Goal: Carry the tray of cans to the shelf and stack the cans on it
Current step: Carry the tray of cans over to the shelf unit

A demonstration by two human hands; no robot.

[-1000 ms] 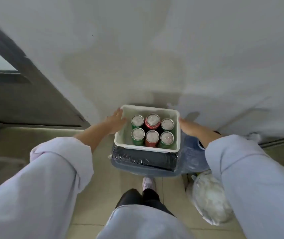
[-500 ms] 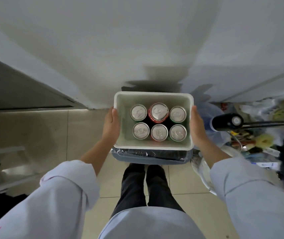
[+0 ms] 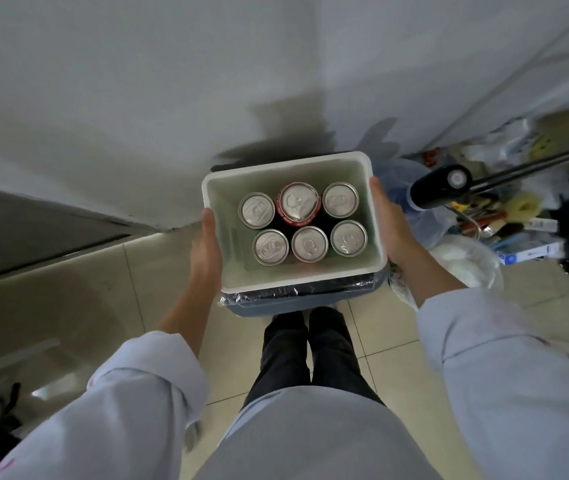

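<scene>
In front of my waist, I hold the white tray (image 3: 295, 285) by its two short sides, above the tiled floor (image 3: 110, 289) and close to the white wall (image 3: 137, 98) on the far side. My left hand (image 3: 205, 249) is clasped against the left wall of the tray, thumb lying along the rim. My right hand (image 3: 392, 230) grips the right wall the same way. Inside the tray six cans (image 3: 305, 223) stand upright in two rows of three, silver tops up. The middle can of the far row, the red can (image 3: 298, 206), is wider than the rest and shows a red edge; the others sit touching or just beside one another, crowded toward the right and far part of the tray, with bare tray floor on the left. Just under the near edge of the tray a grey bin (image 3: 297, 301) lined with a black bag shows. My dark trousers (image 3: 310, 355) are below that. To the right, on the floor, lie a clear plastic bag (image 3: 463, 261), a black tube (image 3: 440, 185) on a long rod, and a blurred heap of small things.
</scene>
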